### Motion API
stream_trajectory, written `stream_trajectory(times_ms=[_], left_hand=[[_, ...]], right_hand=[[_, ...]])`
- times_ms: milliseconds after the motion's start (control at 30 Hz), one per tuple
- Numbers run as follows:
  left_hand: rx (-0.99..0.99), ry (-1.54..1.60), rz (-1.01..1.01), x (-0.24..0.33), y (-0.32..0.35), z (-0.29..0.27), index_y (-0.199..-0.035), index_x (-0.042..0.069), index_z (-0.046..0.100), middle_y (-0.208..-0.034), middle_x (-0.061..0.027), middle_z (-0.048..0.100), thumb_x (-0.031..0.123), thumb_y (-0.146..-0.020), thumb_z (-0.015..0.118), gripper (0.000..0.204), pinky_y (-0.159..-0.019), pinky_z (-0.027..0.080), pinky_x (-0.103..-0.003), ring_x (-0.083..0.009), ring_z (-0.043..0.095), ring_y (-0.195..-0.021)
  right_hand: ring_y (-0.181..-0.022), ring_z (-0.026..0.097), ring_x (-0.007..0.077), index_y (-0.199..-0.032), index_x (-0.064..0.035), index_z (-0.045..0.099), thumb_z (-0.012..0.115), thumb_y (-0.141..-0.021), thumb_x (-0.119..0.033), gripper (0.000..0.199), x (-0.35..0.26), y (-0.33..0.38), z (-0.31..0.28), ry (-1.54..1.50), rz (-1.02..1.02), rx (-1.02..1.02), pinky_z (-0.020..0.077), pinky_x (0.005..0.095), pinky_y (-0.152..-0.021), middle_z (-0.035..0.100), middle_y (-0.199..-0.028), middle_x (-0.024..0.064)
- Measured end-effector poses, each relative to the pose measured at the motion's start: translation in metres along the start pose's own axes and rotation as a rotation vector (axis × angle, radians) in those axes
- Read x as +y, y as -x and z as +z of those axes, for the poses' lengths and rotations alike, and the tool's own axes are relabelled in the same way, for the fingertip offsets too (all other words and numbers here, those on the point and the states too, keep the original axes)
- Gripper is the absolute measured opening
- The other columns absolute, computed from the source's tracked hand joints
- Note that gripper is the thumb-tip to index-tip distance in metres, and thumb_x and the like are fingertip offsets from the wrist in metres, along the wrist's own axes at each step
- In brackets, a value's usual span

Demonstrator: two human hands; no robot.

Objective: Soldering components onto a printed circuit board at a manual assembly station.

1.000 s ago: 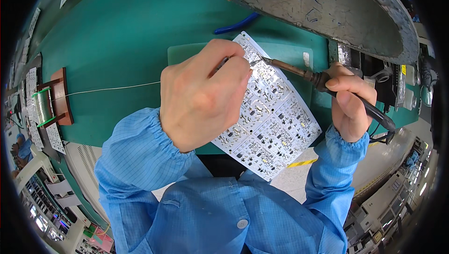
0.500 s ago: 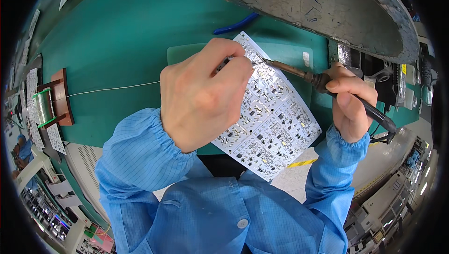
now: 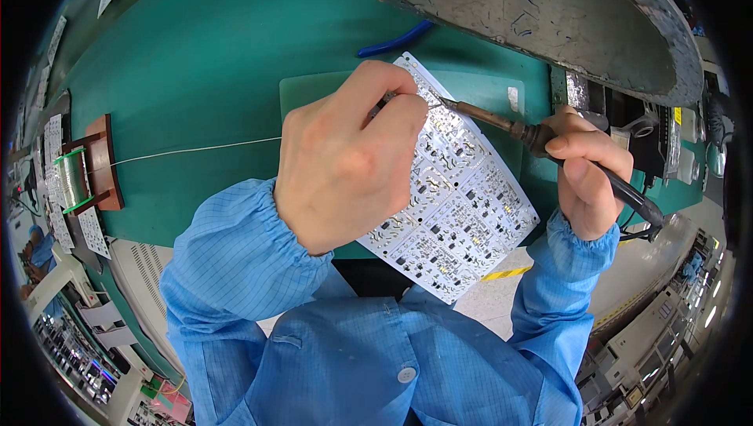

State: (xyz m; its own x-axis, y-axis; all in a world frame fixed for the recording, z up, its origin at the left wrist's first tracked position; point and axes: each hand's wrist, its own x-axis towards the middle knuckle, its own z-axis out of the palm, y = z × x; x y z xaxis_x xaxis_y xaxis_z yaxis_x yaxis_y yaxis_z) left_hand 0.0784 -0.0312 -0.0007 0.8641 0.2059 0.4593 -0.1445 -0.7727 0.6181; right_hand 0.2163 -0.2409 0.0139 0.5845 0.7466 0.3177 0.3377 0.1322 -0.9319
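Observation:
My right hand (image 3: 587, 171) is closed around the dark handle of a soldering iron (image 3: 510, 126), whose tip points left onto the upper part of a white circuit board (image 3: 463, 214). The board lies tilted on a green mat, its lower corner reaching past the table edge, with many small dark parts on it. My left hand (image 3: 349, 159) is closed in a pinch above the board's upper left, on solder wire (image 3: 196, 148). The wire runs left to a spool (image 3: 74, 181) on a brown stand. The wire's end is near the iron's tip; whether they touch cannot be told.
A large grey metal hood (image 3: 541, 18) hangs over the upper right. A blue-handled tool (image 3: 396, 40) lies behind the board, partly under the hood. Scissors (image 3: 643, 125) and small items sit at the right. More white boards (image 3: 94, 231) lie by the spool.
My left hand has shifted slightly right and toward the iron's tip, still pinching the solder wire. My right hand, the soldering iron and the board look unmoved.

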Motion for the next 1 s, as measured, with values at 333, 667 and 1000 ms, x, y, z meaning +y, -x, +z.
stream_trajectory(times_ms=[333,667,1000], left_hand=[[-0.013,0.007,0.002,-0.0006,0.0003,-0.0004,-0.077,0.001,0.062,-0.090,-0.0074,0.057,-0.008,-0.064,0.061,0.017,-0.051,0.049,-0.033,-0.0240,0.061,-0.062],[-0.016,-0.025,-0.007,-0.0012,0.0031,0.0006,-0.080,0.002,0.065,-0.092,-0.0071,0.059,-0.006,-0.063,0.063,0.019,-0.051,0.050,-0.032,-0.0233,0.062,-0.062],[-0.012,-0.065,-0.002,-0.0010,0.0046,-0.0015,-0.081,0.003,0.067,-0.092,-0.0067,0.060,-0.004,-0.064,0.064,0.019,-0.050,0.050,-0.032,-0.0224,0.062,-0.061]], right_hand=[[-0.064,0.051,0.0227,-0.084,0.0055,0.065,0.058,-0.072,-0.014,0.024,-0.0017,0.0004,-0.0019,0.016,-0.002,-0.006,0.0401,0.0341,-0.060,0.063,-0.074,0.0154],[-0.071,0.046,0.0265,-0.090,0.0030,0.063,0.056,-0.077,-0.019,0.026,-0.0032,0.0059,-0.0043,0.036,0.045,-0.037,0.0405,0.0431,-0.078,0.054,-0.073,0.0143],[-0.065,0.052,0.0236,-0.084,0.0060,0.064,0.057,-0.073,-0.013,0.024,-0.0009,0.0028,0.0006,0.035,-0.017,0.019,0.0407,0.0346,-0.062,0.063,-0.074,0.0153]])
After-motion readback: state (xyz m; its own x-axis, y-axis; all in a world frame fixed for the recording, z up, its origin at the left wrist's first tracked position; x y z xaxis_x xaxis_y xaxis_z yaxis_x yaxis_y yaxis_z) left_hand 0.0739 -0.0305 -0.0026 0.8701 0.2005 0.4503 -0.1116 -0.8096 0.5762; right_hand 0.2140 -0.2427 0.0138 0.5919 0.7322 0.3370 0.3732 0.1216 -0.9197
